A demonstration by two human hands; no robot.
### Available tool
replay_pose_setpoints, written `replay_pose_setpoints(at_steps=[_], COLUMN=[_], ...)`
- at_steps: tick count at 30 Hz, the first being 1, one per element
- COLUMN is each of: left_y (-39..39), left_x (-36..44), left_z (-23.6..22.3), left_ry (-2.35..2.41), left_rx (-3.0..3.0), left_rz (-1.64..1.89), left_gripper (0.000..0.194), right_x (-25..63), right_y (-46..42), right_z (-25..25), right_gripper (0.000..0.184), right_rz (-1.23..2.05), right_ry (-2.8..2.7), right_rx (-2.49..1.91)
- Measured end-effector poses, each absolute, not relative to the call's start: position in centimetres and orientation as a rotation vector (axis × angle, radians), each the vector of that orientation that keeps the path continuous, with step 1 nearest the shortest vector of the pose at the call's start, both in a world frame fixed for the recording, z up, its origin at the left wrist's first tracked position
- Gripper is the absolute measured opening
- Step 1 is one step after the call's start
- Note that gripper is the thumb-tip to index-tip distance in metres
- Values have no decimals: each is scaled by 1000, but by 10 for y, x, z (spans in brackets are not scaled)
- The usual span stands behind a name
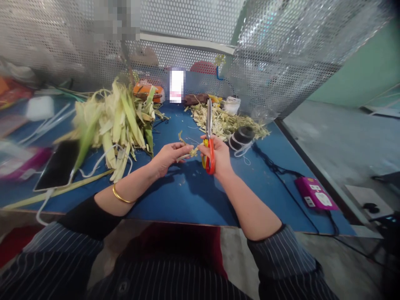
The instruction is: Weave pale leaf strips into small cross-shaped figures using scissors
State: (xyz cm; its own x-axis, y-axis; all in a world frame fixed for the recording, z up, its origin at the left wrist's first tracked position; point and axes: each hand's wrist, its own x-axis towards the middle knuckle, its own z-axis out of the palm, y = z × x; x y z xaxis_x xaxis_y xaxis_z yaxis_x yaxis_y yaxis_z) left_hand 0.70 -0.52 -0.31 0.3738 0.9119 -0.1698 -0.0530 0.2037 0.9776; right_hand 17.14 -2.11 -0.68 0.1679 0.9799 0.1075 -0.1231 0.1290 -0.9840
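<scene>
My left hand (173, 156) pinches a small knotted piece of corn husk (193, 152) just above the blue table. In my right hand (220, 156) is a pair of scissors (210, 141) with red and yellow handles, its blades pointing up and away from me. The right fingertips also touch the husk piece's right end. To the left lies a big pile of pale green corn husks (117, 121). Cut husk scraps (218, 118) are heaped beyond my right hand. Beside them sits a black spool (242, 136) with white string around it.
A phone (58, 164) with a white cable lies at the left. A purple power socket box (315, 193) with black cords sits near the table's right edge. Perforated metal mesh (193, 25) stands behind. An orange packet (149, 91) and a white cup (232, 105) are at the back.
</scene>
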Motion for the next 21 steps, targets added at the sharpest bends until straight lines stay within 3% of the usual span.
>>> replay_pose_setpoints(at_steps=[6, 12, 16, 21], left_y=[-7, -9, -6, -2], left_x=[10, 11, 6, 2], left_z=[-9, -5, -1, 0], left_ry=[990, 963, 901, 776], left_rx=[1310, 1233, 1040, 797], left_rz=[922, 944, 844, 645], left_gripper=[24, 25, 31, 19], right_x=[167, 170, 175, 176], right_y=[-23, -22, -20, -21], right_z=[-11, -9, -6, -7], right_gripper=[31, 38, 43, 43], right_rz=[1064, 1077, 1145, 1323], right_ry=[-1054, -1058, -1063, -1077], right_rx=[-1092, -1096, -1061, -1010])
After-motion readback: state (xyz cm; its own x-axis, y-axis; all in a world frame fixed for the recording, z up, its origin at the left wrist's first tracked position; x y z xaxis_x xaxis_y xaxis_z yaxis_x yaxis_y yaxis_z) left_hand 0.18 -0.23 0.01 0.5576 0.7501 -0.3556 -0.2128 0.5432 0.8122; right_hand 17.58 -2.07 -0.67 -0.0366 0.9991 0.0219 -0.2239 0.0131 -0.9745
